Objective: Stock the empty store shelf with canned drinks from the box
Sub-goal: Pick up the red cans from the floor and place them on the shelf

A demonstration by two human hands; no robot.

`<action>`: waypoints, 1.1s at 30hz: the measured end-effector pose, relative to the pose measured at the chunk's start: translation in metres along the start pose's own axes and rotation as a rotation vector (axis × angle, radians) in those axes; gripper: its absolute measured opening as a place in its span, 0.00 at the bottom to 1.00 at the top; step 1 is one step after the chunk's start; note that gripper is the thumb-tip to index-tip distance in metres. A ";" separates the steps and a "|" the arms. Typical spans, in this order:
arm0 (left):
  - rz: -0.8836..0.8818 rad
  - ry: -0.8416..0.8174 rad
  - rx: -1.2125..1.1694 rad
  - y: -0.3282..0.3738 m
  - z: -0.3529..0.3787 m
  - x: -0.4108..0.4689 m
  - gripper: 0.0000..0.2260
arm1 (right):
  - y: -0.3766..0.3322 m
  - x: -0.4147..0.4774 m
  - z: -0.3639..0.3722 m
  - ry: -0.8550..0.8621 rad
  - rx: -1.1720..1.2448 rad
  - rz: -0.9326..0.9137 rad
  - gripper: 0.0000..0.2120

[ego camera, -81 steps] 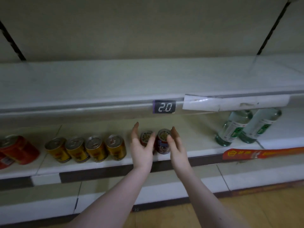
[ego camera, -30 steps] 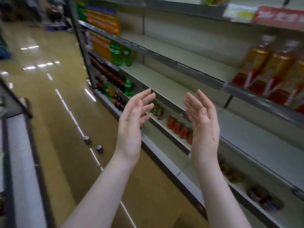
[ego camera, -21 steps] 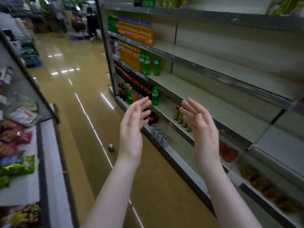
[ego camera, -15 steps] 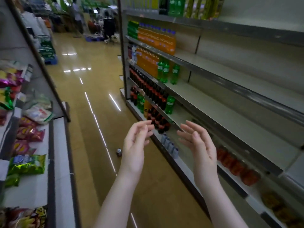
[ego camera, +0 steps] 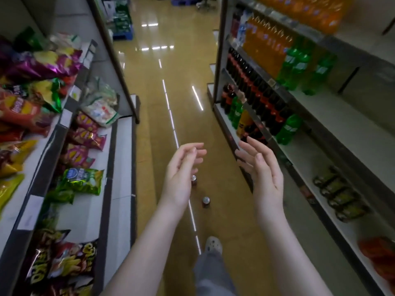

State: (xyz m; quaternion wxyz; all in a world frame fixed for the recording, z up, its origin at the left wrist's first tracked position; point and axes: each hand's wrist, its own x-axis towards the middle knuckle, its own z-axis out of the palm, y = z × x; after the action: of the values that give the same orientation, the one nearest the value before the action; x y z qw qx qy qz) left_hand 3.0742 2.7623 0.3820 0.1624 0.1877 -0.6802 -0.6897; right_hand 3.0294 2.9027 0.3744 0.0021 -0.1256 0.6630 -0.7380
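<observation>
Aisle floor (ego camera: 149,116) bears two cans (ego camera: 206,202) between left hand (ego camera: 181,178) and right hand (ego camera: 265,178); fingers (ego camera: 252,146) spread, empty.

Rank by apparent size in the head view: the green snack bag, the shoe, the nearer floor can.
1. green snack bag
2. shoe
3. nearer floor can
Camera nearness differs, so true sizes are unsure.

Glossy tan aisle floor (ego camera: 147,135) with light streaks (ego camera: 172,120)

Dim aisle, floor (ego camera: 177,82) glare (blurred edges)
</observation>
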 end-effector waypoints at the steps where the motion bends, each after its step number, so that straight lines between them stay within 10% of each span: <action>1: -0.013 0.009 0.014 -0.002 0.004 0.019 0.13 | 0.008 0.018 0.003 -0.008 0.014 0.016 0.15; 18: -0.019 0.071 0.003 -0.087 0.021 0.269 0.06 | 0.153 0.236 0.052 0.035 0.069 0.127 0.20; 33: -0.017 -0.537 0.499 -0.467 0.007 0.475 0.16 | 0.558 0.288 0.095 0.274 -0.183 0.479 0.12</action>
State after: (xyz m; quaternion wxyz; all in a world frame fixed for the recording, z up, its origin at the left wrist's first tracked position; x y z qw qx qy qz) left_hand 2.6691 2.5515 -0.1025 -0.0783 0.0396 -0.8444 -0.5284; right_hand 2.6769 2.6934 -0.1107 0.0755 0.1358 0.7318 -0.6636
